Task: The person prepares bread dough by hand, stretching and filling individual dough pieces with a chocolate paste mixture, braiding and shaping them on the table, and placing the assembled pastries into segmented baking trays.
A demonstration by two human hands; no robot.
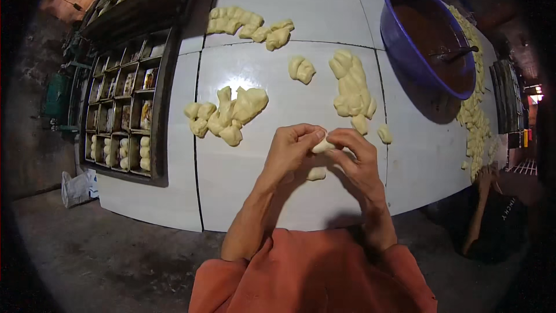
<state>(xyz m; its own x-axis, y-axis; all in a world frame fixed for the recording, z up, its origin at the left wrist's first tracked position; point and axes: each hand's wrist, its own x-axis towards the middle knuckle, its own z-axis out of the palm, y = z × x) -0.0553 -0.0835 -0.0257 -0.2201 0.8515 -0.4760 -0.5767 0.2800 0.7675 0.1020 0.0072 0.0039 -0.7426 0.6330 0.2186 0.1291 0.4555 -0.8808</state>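
Close in front of me, both hands meet over the white table (231, 191). My left hand (294, 149) pinches one side of a small pale dough piece (323, 146). The fingers of my right hand (358, 155) close on its other side. Part of the dough is hidden by my fingers. Just below my hands, another dough piece (316, 174) lies on the tabletop. Left of them is a loose dough pile (226, 117). Beyond my right hand stretches a long dough heap (352, 87), with a small dough lump (384, 134) near its lower end.
A dark compartmented baking pan (161, 139) sits at the left, dough balls in its nearest row; another pan (133, 14) stands behind. A purple tub (399, 40) of brown liquid is far right. At the right edge, a co-worker's arm (482, 197) reaches toward many dough pieces (478, 122).
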